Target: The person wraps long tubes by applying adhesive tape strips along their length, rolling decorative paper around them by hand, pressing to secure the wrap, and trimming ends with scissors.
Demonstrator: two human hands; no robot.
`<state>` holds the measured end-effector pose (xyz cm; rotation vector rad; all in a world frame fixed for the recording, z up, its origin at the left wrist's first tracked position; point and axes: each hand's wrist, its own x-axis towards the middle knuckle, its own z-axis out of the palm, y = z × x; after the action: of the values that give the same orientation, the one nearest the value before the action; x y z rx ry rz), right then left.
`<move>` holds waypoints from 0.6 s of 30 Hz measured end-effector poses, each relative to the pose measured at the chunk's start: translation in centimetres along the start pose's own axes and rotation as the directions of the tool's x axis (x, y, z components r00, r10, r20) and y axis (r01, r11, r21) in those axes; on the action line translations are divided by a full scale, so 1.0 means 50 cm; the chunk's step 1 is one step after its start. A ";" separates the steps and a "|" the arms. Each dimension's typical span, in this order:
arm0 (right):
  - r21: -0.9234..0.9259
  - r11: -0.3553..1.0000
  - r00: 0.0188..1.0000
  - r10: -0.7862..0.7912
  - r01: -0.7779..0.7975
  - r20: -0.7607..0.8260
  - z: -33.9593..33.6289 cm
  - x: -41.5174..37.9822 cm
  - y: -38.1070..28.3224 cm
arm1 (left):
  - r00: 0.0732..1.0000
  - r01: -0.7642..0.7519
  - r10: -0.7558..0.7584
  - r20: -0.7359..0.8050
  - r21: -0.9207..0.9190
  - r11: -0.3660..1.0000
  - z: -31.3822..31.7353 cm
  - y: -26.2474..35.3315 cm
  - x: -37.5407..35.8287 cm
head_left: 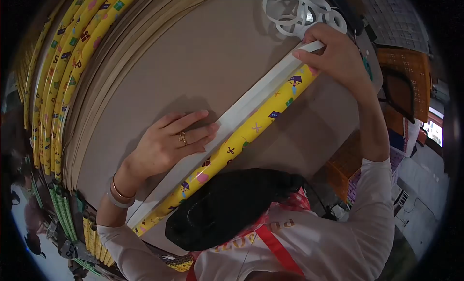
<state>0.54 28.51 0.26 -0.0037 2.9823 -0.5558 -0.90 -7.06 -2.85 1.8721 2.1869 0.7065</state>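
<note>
A long yellow roll of printed paper [256,129] lies slantwise across the table in front of my body. Its white edge [237,112] runs along the far side, turned up. My right hand [331,54] is closed around the upper right end, thumb pressed on the white edge. Farther down the roll, my left hand [179,138] has its fingers stretched out, their tips at the white edge. A ring and bracelets are on that hand and wrist. The roll's lower left end is partly behind my left forearm.
Several yellow printed rolls [72,54] and a stack of brown strips [108,71] lie along the left. White tape [290,20] sits in loose loops at the table's far right. A black cloth or bag [217,203] is against my body. Green rolls [63,208] are lower left.
</note>
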 end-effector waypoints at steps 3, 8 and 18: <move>-0.069 0.997 0.999 0.028 -0.030 -0.033 0.000 -0.005 -0.008 | 1.000 -0.001 0.001 -0.005 0.006 1.000 0.001 -0.001 0.000; -0.097 0.989 0.994 0.112 -0.110 0.006 0.004 -0.007 -0.017 | 1.000 -0.010 0.010 -0.006 0.000 1.000 -0.002 0.000 -0.001; -0.279 0.960 0.999 0.022 -0.032 -0.038 0.011 -0.003 -0.034 | 1.000 -0.015 0.015 -0.011 0.010 1.000 -0.010 0.004 0.008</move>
<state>0.74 26.73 0.35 0.0239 3.0610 -0.1278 -0.98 -6.79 -2.26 1.8961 2.1893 0.7113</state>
